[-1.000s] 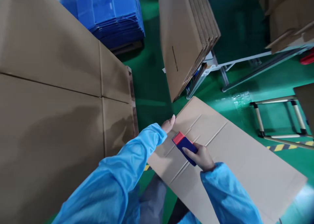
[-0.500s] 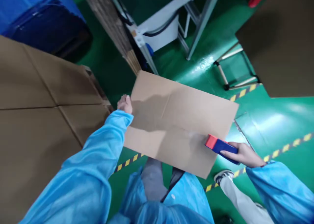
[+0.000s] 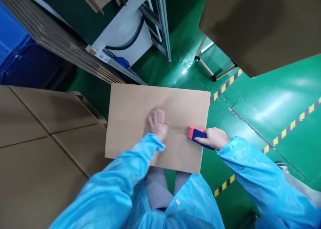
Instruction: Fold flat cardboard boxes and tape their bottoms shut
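Note:
A closed cardboard box (image 3: 130, 122) is in front of my legs, its broad brown face turned up. My left hand (image 3: 158, 123) lies flat on the middle of that face, fingers stretched out and holding nothing. At the box's right edge, my right hand (image 3: 216, 137) is wrapped round a blue tape dispenser (image 3: 200, 135) with an orange-red front end. The dispenser's front is over the box face, near a faint seam across it. Whether it touches the cardboard I cannot tell.
Stacked cartons (image 3: 32, 168) stand at the left. Flat cardboard sheets (image 3: 62, 45) lean beside a metal-framed table (image 3: 100, 38). A large carton (image 3: 255, 24) is above a stool frame (image 3: 213, 65) at upper right. Striped tape (image 3: 293, 123) marks the green floor; another person's leg (image 3: 301, 185) shows at right.
My left hand has moved from the box's left edge onto its upper face. The box now sits straighter in view, and my right hand has shifted left with the tape dispenser.

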Demonstrator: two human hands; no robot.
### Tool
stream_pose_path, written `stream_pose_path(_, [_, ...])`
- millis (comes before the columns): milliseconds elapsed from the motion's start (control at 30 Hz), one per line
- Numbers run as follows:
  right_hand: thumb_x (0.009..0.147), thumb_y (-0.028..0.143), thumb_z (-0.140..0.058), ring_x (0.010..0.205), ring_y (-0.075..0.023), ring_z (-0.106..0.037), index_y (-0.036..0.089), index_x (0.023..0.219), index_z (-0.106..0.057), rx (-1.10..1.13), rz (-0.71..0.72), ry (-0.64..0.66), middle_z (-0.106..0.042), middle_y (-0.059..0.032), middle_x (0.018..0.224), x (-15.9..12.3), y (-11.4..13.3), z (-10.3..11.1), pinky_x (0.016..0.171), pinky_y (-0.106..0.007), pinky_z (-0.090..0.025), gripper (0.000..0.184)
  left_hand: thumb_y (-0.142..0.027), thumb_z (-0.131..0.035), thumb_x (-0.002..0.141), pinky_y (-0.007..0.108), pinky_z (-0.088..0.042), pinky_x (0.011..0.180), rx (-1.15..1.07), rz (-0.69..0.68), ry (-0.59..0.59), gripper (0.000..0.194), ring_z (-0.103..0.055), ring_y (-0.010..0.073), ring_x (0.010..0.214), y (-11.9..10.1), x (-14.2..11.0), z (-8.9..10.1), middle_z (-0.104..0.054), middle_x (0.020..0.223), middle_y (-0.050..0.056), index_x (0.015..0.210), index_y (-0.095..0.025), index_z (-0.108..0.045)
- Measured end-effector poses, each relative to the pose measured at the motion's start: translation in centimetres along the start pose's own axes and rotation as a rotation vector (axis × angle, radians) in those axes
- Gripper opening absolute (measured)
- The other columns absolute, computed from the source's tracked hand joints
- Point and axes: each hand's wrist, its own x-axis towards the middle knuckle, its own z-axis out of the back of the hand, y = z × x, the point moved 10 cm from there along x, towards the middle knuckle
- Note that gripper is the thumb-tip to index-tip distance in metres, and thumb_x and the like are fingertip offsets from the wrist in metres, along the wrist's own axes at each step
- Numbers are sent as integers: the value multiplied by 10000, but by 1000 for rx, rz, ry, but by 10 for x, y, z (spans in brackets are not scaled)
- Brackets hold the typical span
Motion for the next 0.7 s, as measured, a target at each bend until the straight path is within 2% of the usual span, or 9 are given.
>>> stream_pose_path(33, [837, 701, -582, 790, -289, -716, 149, 862, -742, -8, -2, -1, -738, -174, 865, -1, 0, 1, 541, -294, -348, 575, -414, -467, 964, 452, -120, 1291, -6, -91, 71, 585, -201, 252, 1536, -41, -12, -24, -347, 1610, 22, 1525, -258, -413])
stream_pose_path(67, [848, 699, -574, 802, -295, -717, 144, 879, -743, -13, 2, 6, -739, -185, 886, -3, -1, 1, 546, -295, -352, 581, -400, -419, 987, 502, -64, 1288, 5, -150, 144, 603, -162, 261, 1545, -72, -22, -45, -276, 1637, 42, 1562, -237, -340])
stream_pose_path(133, [867, 701, -547, 824, -298, -719, 147, 928, -743, 2, 34, 27, -742, -183, 913, -6, -11, 0, 549, -294, -341, 591, -396, -371, 1006, 555, 17, 1270, 36, -194, 208, 628, -104, 265, 1555, -104, -32, -69, -179, 1661, 49, 1596, -230, -229])
stream_pose_path(233, [860, 715, -538, 802, -281, -714, 180, 934, -742, 39, 79, 48, -741, -138, 863, -15, -56, -7, 535, -288, -298, 578, -397, -381, 1005, 571, 63, 1256, 99, -185, 215, 658, -73, 269, 1558, -104, -29, -72, -139, 1664, 70, 1603, -210, -177])
stream_pose_path(400, [799, 723, -589, 633, -231, -654, 244, 932, -755, 153, 69, 32, -670, -46, 638, -31, -176, -38, 525, -281, -283, 524, -369, -389, 1002, 568, 32, 1261, 192, -176, 165, 648, -98, 276, 1555, -95, -21, -63, -149, 1660, 89, 1596, -181, -212])
stream_pose_path(467, [791, 724, -593, 606, -219, -633, 241, 890, -748, 183, 84, 4, -652, -37, 612, -30, -206, -51, 529, -279, -281, 517, -345, -381, 1000, 559, 22, 1266, 214, -199, 149, 636, -102, 274, 1554, -98, -22, -63, -164, 1657, 87, 1593, -175, -225])
stream_pose_path(567, [825, 694, -573, 609, -206, -626, 220, 863, -730, 178, 139, -23, -662, -41, 646, -20, -218, -67, 543, -276, -284, 501, -327, -366, 1001, 542, -7, 1275, 241, -283, 125, 617, -121, 270, 1551, -101, -24, -62, -206, 1647, 95, 1585, -161, -255])
stream_pose_path(633, [853, 673, -550, 634, -204, -637, 208, 888, -729, 180, 170, -22, -684, -49, 693, -11, -213, -73, 554, -274, -302, 499, -333, -362, 1006, 539, -39, 1276, 256, -355, 86, 603, -163, 271, 1543, -101, -24, -60, -254, 1629, 118, 1575, -148, -286])
stream_pose_path(700, [859, 669, -550, 703, -221, -668, 203, 943, -739, 178, 170, -35, -714, -67, 768, -5, -206, -74, 572, -271, -335, 509, -323, -351, 1015, 530, -76, 1277, 252, -488, 38, 563, -247, 267, 1520, -109, -25, -59, -348, 1587, 136, 1551, -149, -347])
